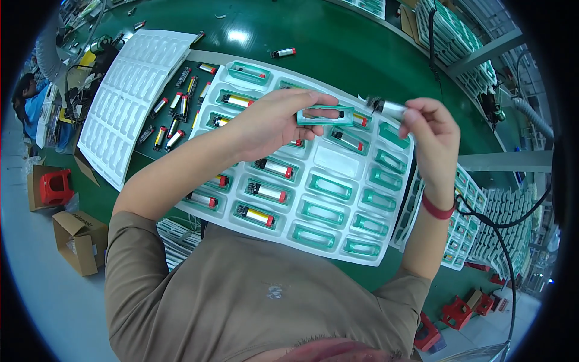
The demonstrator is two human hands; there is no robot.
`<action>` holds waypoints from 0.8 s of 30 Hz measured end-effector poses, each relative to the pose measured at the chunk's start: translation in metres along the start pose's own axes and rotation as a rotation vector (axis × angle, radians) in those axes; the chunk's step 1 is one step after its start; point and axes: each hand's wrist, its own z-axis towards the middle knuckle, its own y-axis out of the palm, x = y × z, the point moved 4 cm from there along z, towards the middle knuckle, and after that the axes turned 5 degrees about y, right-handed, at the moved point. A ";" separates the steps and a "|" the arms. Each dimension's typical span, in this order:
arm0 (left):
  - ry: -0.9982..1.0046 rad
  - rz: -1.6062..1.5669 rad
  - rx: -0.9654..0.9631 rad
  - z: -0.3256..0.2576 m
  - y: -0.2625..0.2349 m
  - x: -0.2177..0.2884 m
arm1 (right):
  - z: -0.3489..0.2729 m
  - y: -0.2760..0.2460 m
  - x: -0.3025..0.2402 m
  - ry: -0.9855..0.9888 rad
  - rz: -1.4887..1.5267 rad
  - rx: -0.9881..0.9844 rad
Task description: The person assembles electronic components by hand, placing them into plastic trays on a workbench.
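My left hand (pixel 274 120) pinches a translucent green, open-framed plastic case (pixel 325 122) above a white moulded tray (pixel 339 161). To its right, my right hand (pixel 435 130) grips a silvery cylindrical part (pixel 393 110) with a dark, blurred end pointing toward the case. The two parts are apart. Below my hands, the tray's pockets hold several green cases. Those on the left carry red-ended cylinders (pixel 267 192); on the right, several green cases (pixel 330 186) have no cylinder in them. One bare white pocket shows near the middle.
Loose red-ended cylinders (pixel 175 139) lie left of the tray, beside another white tray (pixel 129 90). One more cylinder (pixel 283 53) rests on the green table (pixel 338 42). Stacked trays (pixel 509 223) and a black cable (pixel 503 244) are at the right. A cardboard box (pixel 78 238) stands lower left.
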 end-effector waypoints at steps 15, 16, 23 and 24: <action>0.054 -0.069 -0.029 0.003 0.016 -0.009 | -0.019 0.065 0.006 0.019 -0.105 0.018; 0.059 -0.059 -0.019 0.004 0.016 -0.009 | -0.018 0.065 0.006 0.040 -0.102 0.011; 0.077 -0.041 -0.022 0.003 0.018 -0.005 | -0.021 0.067 0.005 0.027 -0.074 0.024; 0.077 -0.042 -0.024 0.003 0.019 -0.005 | -0.022 0.068 0.009 0.026 -0.077 0.025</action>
